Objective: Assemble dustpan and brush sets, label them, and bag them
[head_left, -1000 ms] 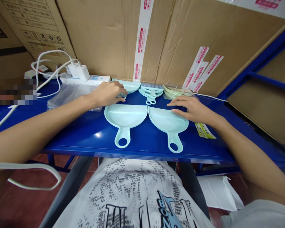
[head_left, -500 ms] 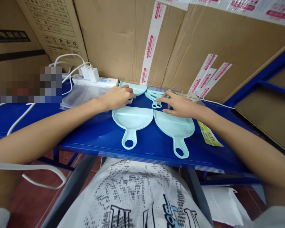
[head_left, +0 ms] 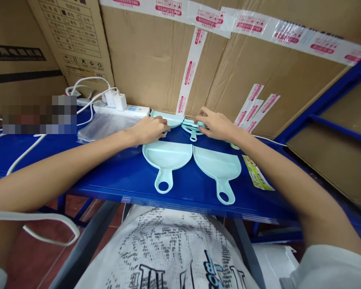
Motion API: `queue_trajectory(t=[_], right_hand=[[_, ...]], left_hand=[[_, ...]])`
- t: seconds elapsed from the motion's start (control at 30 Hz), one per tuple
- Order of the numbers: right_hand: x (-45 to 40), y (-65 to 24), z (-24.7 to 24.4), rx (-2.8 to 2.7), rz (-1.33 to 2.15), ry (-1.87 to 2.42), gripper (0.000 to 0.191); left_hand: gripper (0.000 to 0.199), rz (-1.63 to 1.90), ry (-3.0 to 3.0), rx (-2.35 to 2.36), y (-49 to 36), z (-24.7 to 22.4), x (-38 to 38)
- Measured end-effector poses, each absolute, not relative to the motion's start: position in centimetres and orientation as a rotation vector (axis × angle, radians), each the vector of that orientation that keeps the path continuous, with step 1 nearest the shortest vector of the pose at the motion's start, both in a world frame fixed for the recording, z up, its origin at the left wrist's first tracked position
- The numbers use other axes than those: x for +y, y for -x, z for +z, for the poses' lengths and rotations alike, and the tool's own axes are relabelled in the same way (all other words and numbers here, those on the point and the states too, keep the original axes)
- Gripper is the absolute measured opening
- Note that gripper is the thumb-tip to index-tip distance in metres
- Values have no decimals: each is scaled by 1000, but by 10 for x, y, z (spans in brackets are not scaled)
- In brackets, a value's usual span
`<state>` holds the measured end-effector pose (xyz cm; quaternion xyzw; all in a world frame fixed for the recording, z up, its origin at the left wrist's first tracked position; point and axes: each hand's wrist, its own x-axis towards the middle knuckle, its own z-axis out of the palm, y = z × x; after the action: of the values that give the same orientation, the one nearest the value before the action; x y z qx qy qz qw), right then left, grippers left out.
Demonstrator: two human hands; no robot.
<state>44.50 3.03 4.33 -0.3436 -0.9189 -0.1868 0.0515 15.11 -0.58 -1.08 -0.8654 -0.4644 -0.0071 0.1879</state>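
Note:
On the blue table, two mint-green dustpans lie side by side, the left one and the right one, handles toward me. Behind them is a third dustpan, partly covered by my left hand, whose fingers are curled at its handle. My right hand pinches a small mint-green brush, raised over another mint-green piece with a ring handle. The fingers of my right hand hide part of the brush.
Clear plastic bags and a white power strip with chargers lie at the back left. Cardboard boxes stand behind. A yellow-green packet rests at the right; white cables run along the left.
My right hand has closed on a brush and lifted it off the piece beneath. My left hand stays by the rear dustpan. The camera view has tilted up slightly.

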Motion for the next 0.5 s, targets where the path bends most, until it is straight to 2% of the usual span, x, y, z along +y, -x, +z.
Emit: queue_trajectory(t=[0.17, 0.33, 0.5], right_hand=[[58, -438, 47, -2681, -488, 898, 29], [77, -439, 52, -2412, -466, 984, 25], [63, -449, 90, -2002, -245, 999, 19]], left_hand=[[32, -21, 2420, -1303, -151, -10, -8], [34, -20, 2429, -1323, -152, -10, -6], [33, -30, 2447, -1354, -151, -11, -6]])
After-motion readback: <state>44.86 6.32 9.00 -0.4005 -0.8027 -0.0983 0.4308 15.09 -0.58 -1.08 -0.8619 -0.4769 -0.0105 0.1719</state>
